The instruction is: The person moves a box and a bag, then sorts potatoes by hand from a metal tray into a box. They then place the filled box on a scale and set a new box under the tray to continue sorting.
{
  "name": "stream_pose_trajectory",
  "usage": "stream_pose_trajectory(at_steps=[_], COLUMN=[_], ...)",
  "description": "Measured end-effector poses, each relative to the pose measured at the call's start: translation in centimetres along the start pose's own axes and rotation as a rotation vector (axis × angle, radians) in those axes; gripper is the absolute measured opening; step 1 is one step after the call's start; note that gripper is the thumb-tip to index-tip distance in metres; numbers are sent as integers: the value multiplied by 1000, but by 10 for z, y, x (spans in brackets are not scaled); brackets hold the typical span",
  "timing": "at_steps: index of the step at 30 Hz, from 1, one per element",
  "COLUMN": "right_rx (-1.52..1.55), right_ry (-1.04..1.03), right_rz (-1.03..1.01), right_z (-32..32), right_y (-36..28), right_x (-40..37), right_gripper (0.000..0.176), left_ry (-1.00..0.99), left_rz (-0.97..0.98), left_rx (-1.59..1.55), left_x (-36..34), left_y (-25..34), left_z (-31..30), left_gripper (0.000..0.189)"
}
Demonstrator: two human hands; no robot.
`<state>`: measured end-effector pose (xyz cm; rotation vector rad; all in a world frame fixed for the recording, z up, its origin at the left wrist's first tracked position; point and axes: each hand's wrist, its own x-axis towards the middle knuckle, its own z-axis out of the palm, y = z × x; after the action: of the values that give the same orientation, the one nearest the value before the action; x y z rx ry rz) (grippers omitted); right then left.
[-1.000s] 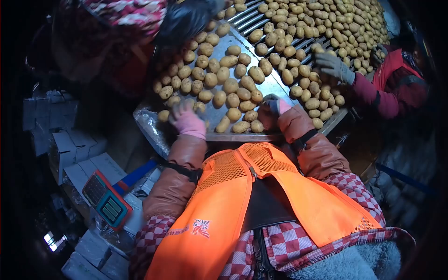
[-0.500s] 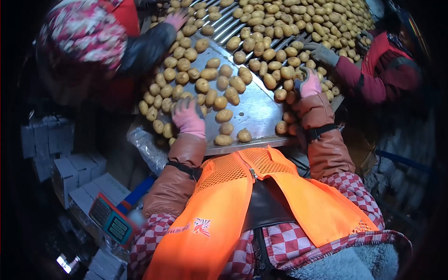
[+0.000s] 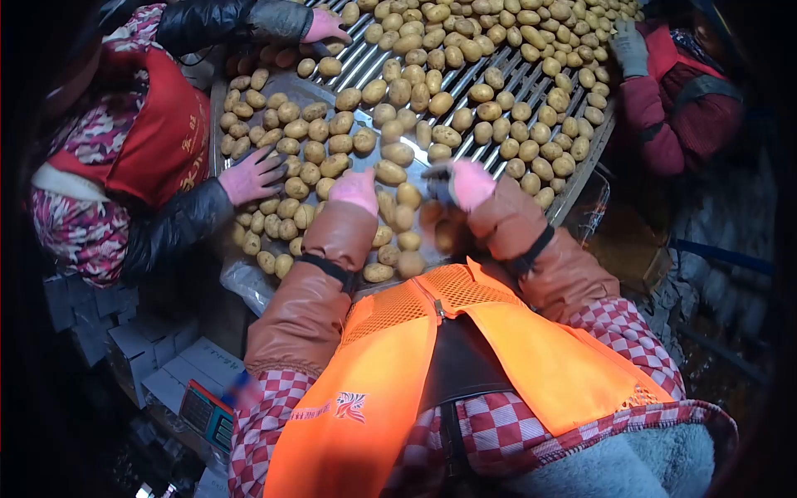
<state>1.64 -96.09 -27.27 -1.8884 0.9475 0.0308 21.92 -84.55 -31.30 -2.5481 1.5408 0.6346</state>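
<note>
Potatoes are being handled under left hand and right hand, fingers too blurred to tell; lifting one needs a pinch.

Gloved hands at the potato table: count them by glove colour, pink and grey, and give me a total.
Pink gloves: 4, the person's left hand and right hand, plus a co-worker's near hand and far hand.
Grey gloves: 1, the second co-worker's hand.
Total: 5
</note>
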Motion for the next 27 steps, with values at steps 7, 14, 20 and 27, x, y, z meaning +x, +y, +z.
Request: stream_pose_trajectory(at_steps=[7,14,20,27], right_rx=[-593,-628,-569,828], right_ry=[39,-96,-33,-125], right_rz=[-81,-48,-112,-159], right_z=[-16,6,0,-19], right_y=[-35,-43,-31,11], right_x=[118,119,61,29], right_gripper=[51,56,53,48], left_ry=[204,361,302,356], left_rz=[-70,-56,-55,-7], left_rx=[-389,-547,-842,-1416], left_x=[-17,-16,-9,-27], left_y=[-25,-36,-59,-19], left_z=[7,-3,9,3], left_gripper=[34,35,43,48])
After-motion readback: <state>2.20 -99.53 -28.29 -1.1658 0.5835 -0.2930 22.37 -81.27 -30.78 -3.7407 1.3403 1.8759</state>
